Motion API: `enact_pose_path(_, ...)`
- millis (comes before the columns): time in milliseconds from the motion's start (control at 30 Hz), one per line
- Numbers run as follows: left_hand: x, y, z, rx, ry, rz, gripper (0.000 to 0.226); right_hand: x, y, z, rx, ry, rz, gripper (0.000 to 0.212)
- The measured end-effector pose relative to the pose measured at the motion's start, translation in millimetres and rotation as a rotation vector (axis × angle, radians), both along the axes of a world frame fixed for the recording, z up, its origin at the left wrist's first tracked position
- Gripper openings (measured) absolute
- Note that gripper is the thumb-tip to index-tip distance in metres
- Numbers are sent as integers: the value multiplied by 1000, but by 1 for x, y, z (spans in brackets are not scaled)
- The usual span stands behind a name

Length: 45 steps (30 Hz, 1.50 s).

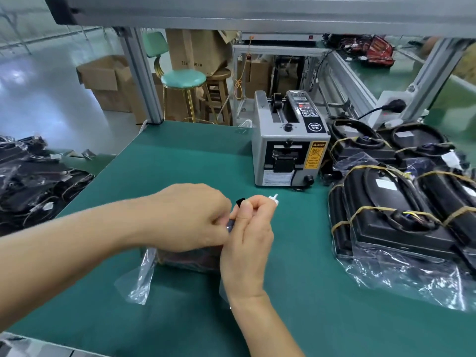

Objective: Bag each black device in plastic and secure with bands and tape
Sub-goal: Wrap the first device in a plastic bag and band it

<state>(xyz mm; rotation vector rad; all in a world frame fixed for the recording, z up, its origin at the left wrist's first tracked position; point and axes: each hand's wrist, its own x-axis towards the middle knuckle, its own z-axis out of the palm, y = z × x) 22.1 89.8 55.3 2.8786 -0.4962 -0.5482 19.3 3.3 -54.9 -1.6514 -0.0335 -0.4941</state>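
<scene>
On the green surface, near the front edge, lies a black device inside a clear plastic bag, its open end trailing off to the left. Both hands meet just above it. The left hand is curled, fingers bent down toward the bag's top, though what exactly it pinches is hidden behind the knuckles. The right hand is closed round a small bundle — a black tip shows above the thumb and a white connector pokes out past the fingers.

Behind the hands stands a grey tape dispenser with a yellow caution label, well apart from the bagged device. To the right sits a pile of finished black devices — wrapped in plastic, crossed by tan rubber bands. At the far left, off the surface's edge, lies a heap of bagged dark items. Farther back are a green stool and cardboard boxes on the floor.
</scene>
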Motion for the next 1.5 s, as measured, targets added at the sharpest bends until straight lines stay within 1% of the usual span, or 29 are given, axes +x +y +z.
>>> enact_pose_path(33,-2,4,5,-306,180,80,26,0,-1,0,2,-6,-2,20)
enact_pose_path(67,-3,8,8,-523,245,137,23,1,-2,0,9,-6,-6,18)
enact_pose_path(100,-5,14,8,-628,195,166,21,2,-3,-1,20,-1,-10,17)
enact_pose_path(133,-5,21,4,-597,66,177,16,2,-3,-2,37,8,-11,15)
enact_pose_path(167,-6,26,-3,-515,-42,180,4,2,-4,-3,59,17,-10,14)
enact_pose_path(200,-9,29,-10,-399,-108,151,15,3,-4,-4,81,25,-10,14)
enact_pose_path(233,-12,31,-20,-326,-144,112,27,4,-4,-4,93,29,-12,14)
enact_pose_path(267,-15,31,-27,-343,-151,103,31,4,-4,-4,91,29,-11,14)
enact_pose_path(333,-18,29,-33,-473,-193,95,28,5,-3,-3,70,24,0,14)
enact_pose_path(400,-19,33,-35,-618,-189,79,26,8,-6,-2,54,14,21,14)
enact_pose_path(433,-19,37,-34,-689,-176,104,20,11,-8,-1,43,7,34,14)
enact_pose_path(467,-19,43,-32,-738,-177,145,20,14,-11,-1,32,4,51,14)
enact_pose_path(500,-19,48,-31,-739,-193,179,28,18,-14,0,25,12,73,15)
enact_pose_path(533,-19,52,-32,-682,-204,199,39,20,-16,2,20,32,100,17)
enact_pose_path(567,-19,52,-36,-574,-222,212,46,23,-18,4,12,62,131,18)
enact_pose_path(633,-23,44,-46,-350,-386,217,45,26,-23,10,-15,140,198,19)
enact_pose_path(667,-27,38,-52,-317,-487,228,42,27,-28,14,-29,185,225,18)
enact_pose_path(700,-31,31,-57,-328,-563,242,37,28,-34,19,-36,229,241,18)
enact_pose_path(767,-37,20,-62,-345,-678,276,32,26,-47,33,-14,307,258,20)
enact_pose_path(867,-40,9,-70,-334,-789,318,34,13,-59,51,118,415,322,22)
enact_pose_path(967,-43,4,-71,-285,-809,302,48,3,-58,55,191,506,344,20)
enact_pose_path(1100,-43,3,-68,-280,-808,309,48,-4,-54,51,248,590,322,18)
enact_pose_path(1200,-44,2,-68,-334,-816,350,47,-9,-48,50,272,576,284,14)
enact_pose_path(1300,-44,1,-68,-394,-796,348,42,-12,-45,48,280,571,256,14)
enact_pose_path(1400,-45,1,-66,-437,-743,348,48,-13,-41,48,298,569,217,15)
enact_pose_path(1500,-46,1,-65,-458,-726,348,49,-12,-38,47,299,559,182,15)
